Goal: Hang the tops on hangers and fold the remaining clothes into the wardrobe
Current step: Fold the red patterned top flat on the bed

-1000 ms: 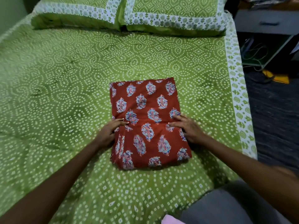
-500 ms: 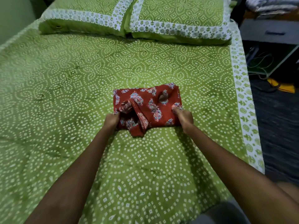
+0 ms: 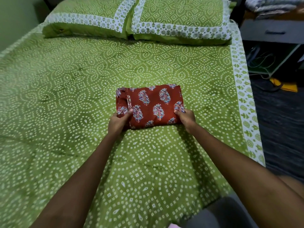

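A red garment with a blue floral print (image 3: 153,102) lies folded into a compact rectangle in the middle of the green patterned bed (image 3: 65,99). My left hand (image 3: 117,121) grips its near left corner, thumb on top and fingers curled under the fabric. My right hand (image 3: 185,117) grips the near right corner the same way. Both arms reach straight forward over the bed. No hanger or wardrobe is in view.
Two green pillows (image 3: 131,18) lie at the head of the bed. Right of the bed are a dark floor, a grey drawer unit (image 3: 271,31) with folded cloth on top, cables and a yellow item (image 3: 286,83). A wall bounds the bed's left side.
The garment went from a long flat rectangle to half that length: its near half was lifted and folded away over the far half. Both hands moved forward with it and now hold the near corners.
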`<act>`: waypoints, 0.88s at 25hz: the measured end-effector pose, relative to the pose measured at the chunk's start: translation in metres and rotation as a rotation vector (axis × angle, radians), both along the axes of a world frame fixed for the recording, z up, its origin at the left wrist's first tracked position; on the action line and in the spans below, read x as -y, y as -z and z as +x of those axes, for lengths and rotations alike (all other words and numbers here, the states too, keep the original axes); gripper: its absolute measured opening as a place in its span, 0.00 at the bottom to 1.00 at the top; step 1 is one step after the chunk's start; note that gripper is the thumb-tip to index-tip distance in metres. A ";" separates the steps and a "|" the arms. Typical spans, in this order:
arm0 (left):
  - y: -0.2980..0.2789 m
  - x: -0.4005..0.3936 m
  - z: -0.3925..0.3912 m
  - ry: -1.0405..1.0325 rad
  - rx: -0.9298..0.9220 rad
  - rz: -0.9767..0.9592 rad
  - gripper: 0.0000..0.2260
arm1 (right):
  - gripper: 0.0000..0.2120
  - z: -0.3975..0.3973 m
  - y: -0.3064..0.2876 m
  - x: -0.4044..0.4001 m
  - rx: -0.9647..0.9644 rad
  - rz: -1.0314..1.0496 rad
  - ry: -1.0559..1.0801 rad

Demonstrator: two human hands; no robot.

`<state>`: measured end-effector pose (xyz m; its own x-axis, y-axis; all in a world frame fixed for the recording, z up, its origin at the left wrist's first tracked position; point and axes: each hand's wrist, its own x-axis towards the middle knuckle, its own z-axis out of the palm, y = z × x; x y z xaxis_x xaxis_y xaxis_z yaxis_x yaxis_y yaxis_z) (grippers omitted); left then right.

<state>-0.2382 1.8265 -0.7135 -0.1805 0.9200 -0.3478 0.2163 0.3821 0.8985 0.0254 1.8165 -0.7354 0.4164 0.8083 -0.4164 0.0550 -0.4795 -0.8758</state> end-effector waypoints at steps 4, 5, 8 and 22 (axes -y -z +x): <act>0.006 0.020 0.004 0.034 -0.040 0.103 0.19 | 0.12 0.011 -0.009 0.028 -0.057 0.095 0.021; 0.011 0.031 0.002 0.027 0.035 0.099 0.22 | 0.12 0.016 -0.004 0.040 -0.051 0.067 0.007; 0.020 0.066 0.000 -0.076 -0.006 0.195 0.22 | 0.13 0.024 0.005 0.065 -0.055 -0.058 -0.029; 0.029 0.109 0.064 -0.147 -0.649 0.018 0.22 | 0.16 0.016 -0.012 0.058 -0.347 -0.143 0.044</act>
